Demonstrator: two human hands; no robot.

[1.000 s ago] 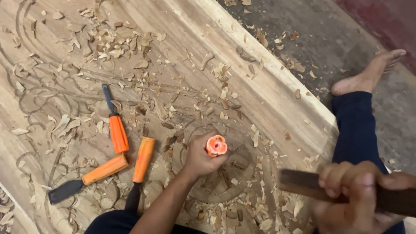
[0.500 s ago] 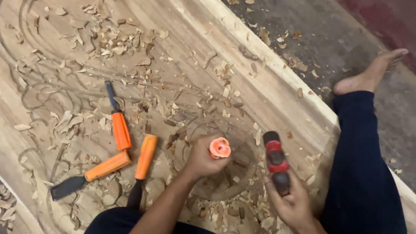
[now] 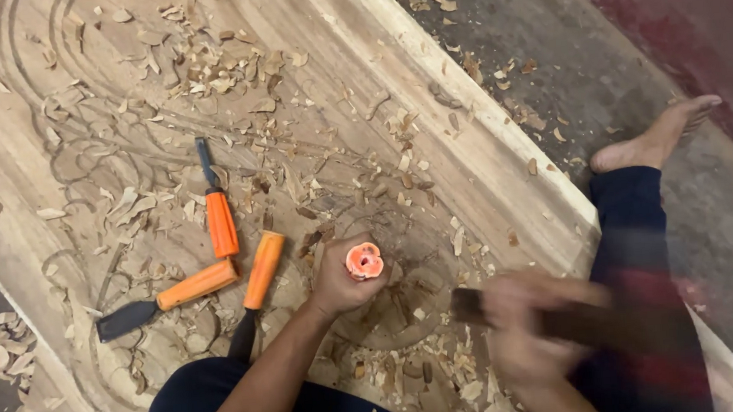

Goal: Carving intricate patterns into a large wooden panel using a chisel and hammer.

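My left hand grips an orange-handled chisel held upright, its battered handle end facing up, blade hidden against the carved wooden panel. My right hand is blurred by motion and holds a dark wooden mallet to the right of the chisel, level with it and apart from it. Three more orange-handled chisels lie on the panel to the left: one pointing away, one lying flat, one near my left forearm.
Wood chips cover the carved panel, which lies on a grey floor. My bare right foot and dark trouser leg rest beyond the panel's right edge. A dark red wall base runs at the upper right.
My right hand with the mallet swung down beside the chisel half a second ago and is now lifted back to the right, blurred. My left hand and its chisel stayed put.
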